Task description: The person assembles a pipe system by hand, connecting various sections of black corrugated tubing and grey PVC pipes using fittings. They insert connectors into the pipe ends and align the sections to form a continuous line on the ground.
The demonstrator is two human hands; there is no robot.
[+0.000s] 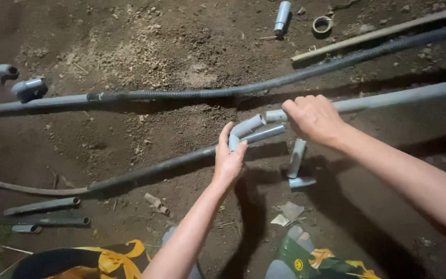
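Elbow (244,129) sits gripped in the left hand (229,160); right hand (313,119) clenches the pipe (388,98) at the elbow's mouth.

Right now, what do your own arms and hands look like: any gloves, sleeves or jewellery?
Both are bare. The left hand and right hand wear no gloves, and no rings or watch show. Both forearms are uncovered, with no sleeve in view. Below them shows patterned clothing in black, yellow and green.
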